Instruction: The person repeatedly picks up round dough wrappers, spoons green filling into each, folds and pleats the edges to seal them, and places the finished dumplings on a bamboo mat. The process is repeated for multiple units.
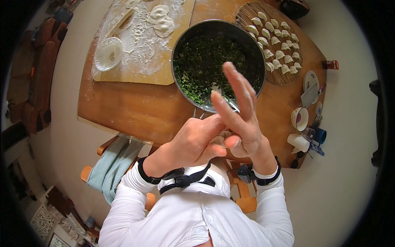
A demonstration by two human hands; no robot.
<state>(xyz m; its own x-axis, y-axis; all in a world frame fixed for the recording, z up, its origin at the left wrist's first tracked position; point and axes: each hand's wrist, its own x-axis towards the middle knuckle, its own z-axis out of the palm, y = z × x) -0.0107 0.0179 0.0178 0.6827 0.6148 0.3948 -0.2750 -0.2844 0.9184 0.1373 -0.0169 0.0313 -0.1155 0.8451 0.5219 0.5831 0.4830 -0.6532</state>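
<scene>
In front of my body, a small dough dumpling (219,138) is partly hidden between my two hands. My left hand (194,139) curls around it, with the thumb and bent index finger on it. My right hand (247,129) presses its thumb side against the dumpling while other fingers stretch out, spread and slightly blurred. Just beyond the hands is a large dark pan (262,77) of chopped green filling (209,55). A metal utensil (233,105) rests in it near the rim, partly covered by my right fingers.
A floured board (132,75) at left carries flat dough wrappers (162,21), a rolling pin (118,23) and a flour-dusted bowl (108,54). Several dumplings (279,54) lie on a round woven mat (280,79). A bowl (299,119) and a paper roll (298,142) stand near the right edge.
</scene>
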